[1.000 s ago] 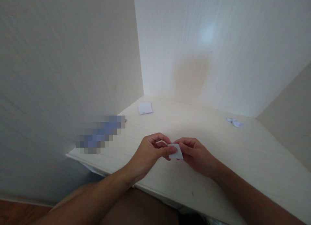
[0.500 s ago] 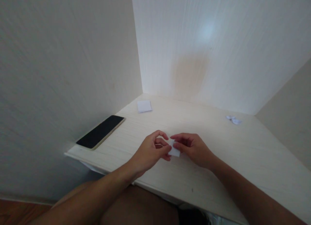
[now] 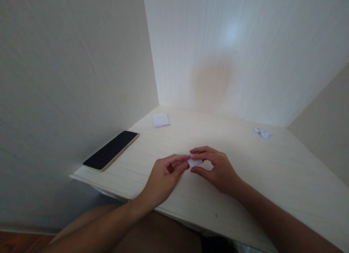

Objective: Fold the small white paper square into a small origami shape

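A small piece of white paper (image 3: 195, 162) is between my two hands, just above the table or touching it; I cannot tell which. My left hand (image 3: 168, 173) pinches its left edge between thumb and fingers. On the other side, my right hand (image 3: 215, 166) curves around the paper, with fingertips on its upper edge and the thumb by its lower edge. The fingers cover part of the paper, so its folds are hard to make out.
A stack of white paper squares (image 3: 161, 120) lies at the back left of the white table (image 3: 231, 198). A dark-screened phone (image 3: 111, 151) rests by the left wall. Crumpled or folded white paper pieces (image 3: 263, 133) lie at the back right. Walls enclose the table.
The paper has turned between my hands. My left fingers have closed into a pinch at its left edge, and my right thumb has moved down and away from the right fingers.
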{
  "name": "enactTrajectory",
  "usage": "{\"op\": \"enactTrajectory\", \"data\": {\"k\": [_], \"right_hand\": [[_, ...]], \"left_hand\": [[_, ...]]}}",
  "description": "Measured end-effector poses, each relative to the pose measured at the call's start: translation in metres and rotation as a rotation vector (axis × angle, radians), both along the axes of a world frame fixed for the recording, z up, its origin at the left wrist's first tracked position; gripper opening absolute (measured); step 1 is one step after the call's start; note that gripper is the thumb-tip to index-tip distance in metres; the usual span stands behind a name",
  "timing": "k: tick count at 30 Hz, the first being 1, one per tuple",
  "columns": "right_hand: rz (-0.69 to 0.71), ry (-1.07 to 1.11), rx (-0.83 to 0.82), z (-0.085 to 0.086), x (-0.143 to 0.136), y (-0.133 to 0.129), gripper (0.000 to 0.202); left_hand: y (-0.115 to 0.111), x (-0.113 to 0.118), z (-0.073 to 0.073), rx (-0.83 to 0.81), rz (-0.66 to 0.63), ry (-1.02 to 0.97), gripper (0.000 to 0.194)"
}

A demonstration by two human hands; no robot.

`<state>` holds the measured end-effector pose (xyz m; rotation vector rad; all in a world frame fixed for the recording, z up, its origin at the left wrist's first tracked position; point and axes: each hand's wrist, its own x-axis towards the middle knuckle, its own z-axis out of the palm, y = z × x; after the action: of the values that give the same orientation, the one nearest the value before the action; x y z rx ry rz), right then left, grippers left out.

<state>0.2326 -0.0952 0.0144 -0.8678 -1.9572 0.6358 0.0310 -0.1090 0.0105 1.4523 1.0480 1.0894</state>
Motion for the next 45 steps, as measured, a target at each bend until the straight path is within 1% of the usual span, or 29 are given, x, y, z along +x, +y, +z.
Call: {"op": "enactTrajectory", "data": {"k": [2,4,7,9,12,16,18,21,26,30,34,36,41,45], "right_hand": [[0.014,0.013,-0.011,0.002,0.001,-0.001,0.03],[0.032,0.005,-0.034,0.004,0.001,-0.002,0.033],[0.059,-0.027,-0.079,0.004,0.001,-0.003,0.036],[0.084,-0.059,-0.107,0.003,0.001,-0.003,0.033],[0.136,-0.167,-0.129,0.0,0.0,-0.002,0.025],[0.177,-0.335,-0.085,0.0,-0.003,-0.004,0.016],[0.165,-0.371,-0.065,0.002,-0.005,-0.006,0.014],[0.126,-0.369,-0.068,0.002,-0.007,-0.008,0.011],[0.177,-0.317,-0.081,-0.004,-0.006,-0.005,0.009],[0.176,-0.319,-0.094,-0.007,-0.005,-0.003,0.009],[0.167,-0.35,-0.115,-0.004,-0.006,-0.004,0.011],[0.17,-0.362,-0.11,-0.003,-0.006,-0.005,0.012],[0.181,-0.365,-0.083,-0.001,-0.006,-0.006,0.011],[0.172,-0.378,-0.059,0.001,-0.007,-0.007,0.015]], "left_hand": [[0.0,-0.005,0.0,0.068,-0.019,0.051,0.026],[-0.001,-0.009,0.002,0.137,-0.009,0.123,0.024],[-0.002,-0.015,0.004,0.261,-0.012,0.284,0.019],[-0.002,-0.019,0.005,0.357,-0.06,0.399,0.017],[-0.002,-0.026,0.005,0.452,-0.154,0.541,0.016],[-0.001,-0.034,0.001,0.562,-0.247,0.676,0.015],[-0.001,-0.036,0.0,0.596,-0.248,0.706,0.015],[0.002,-0.038,-0.002,0.6,-0.266,0.697,0.015],[0.015,-0.041,-0.001,0.603,-0.417,0.627,0.018],[0.03,-0.042,0.002,0.624,-0.511,0.625,0.017],[0.041,-0.042,0.007,0.73,-0.639,0.654,0.019],[0.042,-0.042,0.008,0.797,-0.674,0.681,0.023],[0.034,-0.049,0.005,0.867,-0.665,0.785,0.03],[0.026,-0.051,0.004,0.899,-0.585,0.806,0.03]]}}
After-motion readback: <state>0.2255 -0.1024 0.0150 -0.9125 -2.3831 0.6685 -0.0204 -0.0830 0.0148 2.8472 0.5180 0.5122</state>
